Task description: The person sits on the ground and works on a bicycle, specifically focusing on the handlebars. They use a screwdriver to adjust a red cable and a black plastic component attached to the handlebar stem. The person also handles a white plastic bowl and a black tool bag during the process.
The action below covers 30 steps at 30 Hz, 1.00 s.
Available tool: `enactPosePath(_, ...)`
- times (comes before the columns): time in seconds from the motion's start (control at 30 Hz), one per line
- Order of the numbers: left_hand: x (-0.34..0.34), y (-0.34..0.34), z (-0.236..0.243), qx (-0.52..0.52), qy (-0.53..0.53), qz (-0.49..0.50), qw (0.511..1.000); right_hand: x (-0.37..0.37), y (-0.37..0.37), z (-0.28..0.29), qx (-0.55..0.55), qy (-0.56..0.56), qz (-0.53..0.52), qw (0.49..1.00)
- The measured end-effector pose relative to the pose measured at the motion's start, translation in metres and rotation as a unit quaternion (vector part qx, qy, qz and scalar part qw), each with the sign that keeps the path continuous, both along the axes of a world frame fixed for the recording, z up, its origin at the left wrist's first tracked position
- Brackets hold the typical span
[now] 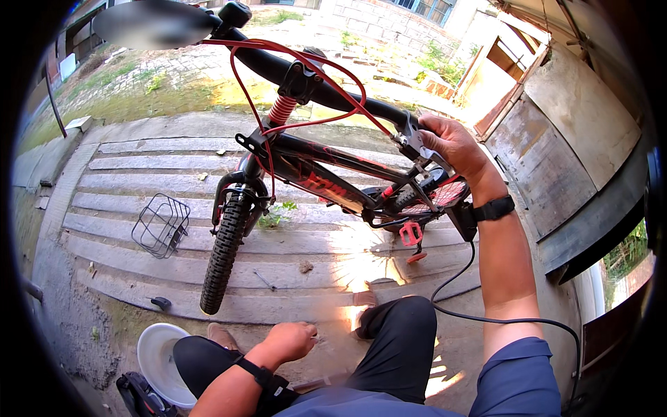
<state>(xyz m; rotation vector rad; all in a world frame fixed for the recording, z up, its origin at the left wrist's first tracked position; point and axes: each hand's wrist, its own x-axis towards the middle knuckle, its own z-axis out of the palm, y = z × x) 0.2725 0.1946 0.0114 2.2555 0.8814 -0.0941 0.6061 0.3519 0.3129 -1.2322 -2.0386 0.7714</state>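
Observation:
A black bicycle (321, 185) with red cables stands in front of me, its knobby front wheel (226, 254) pointing toward me. My right hand (451, 144) is closed around the end of the handlebar (372, 105), beside a silver brake lever (436, 158). Over my lap, my left hand (293, 340) is curled with its fingers together. Something small and pale shows at its fingertips, too small to name. That hand is apart from the bicycle. Red brake cables (358, 80) loop in front of the stem, and a red pedal (411, 234) hangs low on the frame.
On the paved slabs at left lies a black wire basket (161, 226). A thin rod-like tool (264, 280) and a small dark piece (161, 303) are nearer me. A white bucket (156, 347) stands by my left knee, beside a dark bag (139, 396). A black cable (514, 321) runs from my right wrist.

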Motion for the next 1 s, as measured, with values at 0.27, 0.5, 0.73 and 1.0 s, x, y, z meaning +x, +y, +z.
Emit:
enactPosePath(0.27, -0.002, -0.001, -0.002, 0.018, -0.023, -0.002, 1.0, 0.001, 0.001, 0.0, -0.033, 0.013, -0.016, 0.999)
enactPosePath(0.5, -0.002, -0.003, -0.009, 0.023, -0.023, -0.002, 0.999, 0.004, 0.004, 0.0, 0.019, -0.024, 0.007, 1.0)
enactPosePath(0.73, -0.003, -0.002, -0.012, 0.025, -0.013, -0.008, 1.0, 0.001, 0.003, 0.0, 0.012, -0.026, 0.005, 1.0)
enactPosePath(1.0, -0.005, -0.003, -0.014, 0.028, -0.032, 0.005, 0.999, 0.004, 0.006, 0.001, 0.014, -0.035, 0.001, 0.999)
